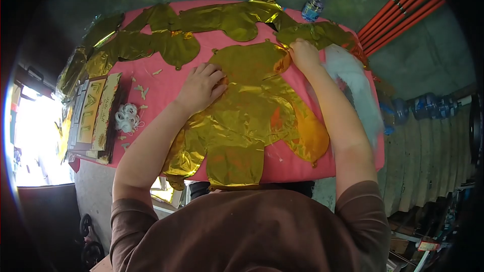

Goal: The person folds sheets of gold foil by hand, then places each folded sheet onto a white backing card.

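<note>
A flat gold foil sheet with rounded lobes (242, 100) lies across the pink-covered table (288, 168) in front of me, its lower part reaching the near edge. My left hand (202, 85) rests on its upper left edge, fingers slightly bent and apart. At its upper right edge my right hand (303, 55) has its fingers pinched together on the foil. More gold foil pieces (217, 17) lie along the far side of the table and down its left end.
White string (128, 119) lies beside stacked printed packages (93, 116) on the left, with small pale pieces scattered around. A water bottle (313, 5) stands at the far edge. Clear plastic (353, 90) lies right. Red poles (398, 12) and large blue bottles (426, 106) are beyond.
</note>
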A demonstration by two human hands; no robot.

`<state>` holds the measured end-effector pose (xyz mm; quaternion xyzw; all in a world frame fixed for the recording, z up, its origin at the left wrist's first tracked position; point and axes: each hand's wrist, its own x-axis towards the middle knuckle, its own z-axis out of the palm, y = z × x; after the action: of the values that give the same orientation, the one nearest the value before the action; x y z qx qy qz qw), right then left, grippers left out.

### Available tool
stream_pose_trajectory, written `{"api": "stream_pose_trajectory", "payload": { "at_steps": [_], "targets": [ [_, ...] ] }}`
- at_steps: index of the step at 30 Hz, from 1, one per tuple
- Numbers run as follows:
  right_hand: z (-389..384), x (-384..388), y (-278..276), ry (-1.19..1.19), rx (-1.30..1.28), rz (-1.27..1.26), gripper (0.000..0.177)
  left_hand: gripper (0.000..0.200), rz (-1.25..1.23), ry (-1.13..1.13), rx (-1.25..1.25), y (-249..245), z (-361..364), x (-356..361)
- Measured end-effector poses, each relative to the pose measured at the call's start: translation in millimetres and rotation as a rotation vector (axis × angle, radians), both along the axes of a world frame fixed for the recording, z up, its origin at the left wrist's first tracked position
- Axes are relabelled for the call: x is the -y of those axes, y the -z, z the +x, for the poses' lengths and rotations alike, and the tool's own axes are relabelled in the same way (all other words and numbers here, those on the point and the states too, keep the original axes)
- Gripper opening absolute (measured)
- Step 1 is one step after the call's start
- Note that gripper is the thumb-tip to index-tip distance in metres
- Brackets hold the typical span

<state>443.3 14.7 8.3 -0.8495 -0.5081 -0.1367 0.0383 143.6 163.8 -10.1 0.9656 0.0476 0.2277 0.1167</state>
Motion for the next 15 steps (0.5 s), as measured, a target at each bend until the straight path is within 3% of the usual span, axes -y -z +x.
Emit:
{"api": "stream_pose_trajectory", "payload": {
  "at_steps": [3, 5, 15],
  "targets": [
    [21.2, 0.8, 13.7, -0.047, -0.03, 0.199, 0.013, 0.033, -0.016, 0.001, -0.008, -0.2, -0.5, 0.2],
    [38.4, 2.6, 18.6, 0.03, -0.543, 0.403, 0.018, 0.032, -0.007, 0.009, -0.015, -0.7, -0.4, -0.4],
    [39.1, 7.7, -2.1, 0.211, -1.065, 0.368, 0.024, 0.026, 0.003, -0.006, 0.057, 4.5, 1.8, 0.1]
  ]
}}
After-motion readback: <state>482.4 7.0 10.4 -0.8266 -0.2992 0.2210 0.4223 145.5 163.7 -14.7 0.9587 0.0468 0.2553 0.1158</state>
